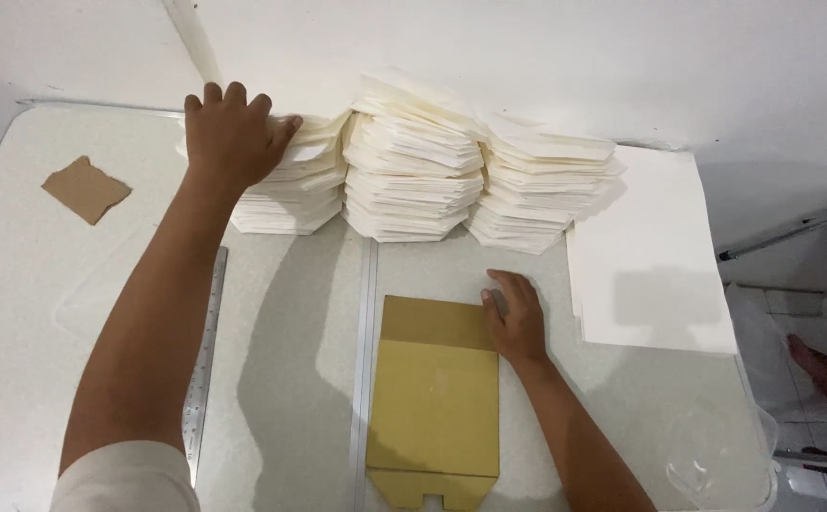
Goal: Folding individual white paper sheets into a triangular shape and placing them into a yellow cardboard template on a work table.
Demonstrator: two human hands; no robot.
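- The left hand [230, 133] lies spread on top of the leftmost stack of folded white paper [285, 185], fingers [281, 126] curled over its upper edge — touching the top sheets, though whether one is pinched I cannot tell
- The right hand [516, 318] rests flat, fingers released, on the upper right corner of the brown cardboard template [435, 398], pressing it to the table [290, 379] and gripping nothing
- Taking the template as the landmark: it lies flat at the near middle of the table, its folded flap toward the stacks, and no white sheet is on it yet
- Beyond the template stand three tall stacks of shaped paper, side by side against the wall; the middle stack [413, 171] and right stack [542, 190] are untouched by either hand
- As a judgement, much folded paper is already piled up, and a pile of flat white sheets [651, 256] to the right of the template looks not yet worked
- Left of the template lie a metal ruler [205, 360] along the forearm and, farther off, a torn scrap of brown card [85, 188] — well apart from both hands
- Nothing lies between the left hand's stack and the template; a clear plastic bag [717, 455] sits to the template's right near the table edge
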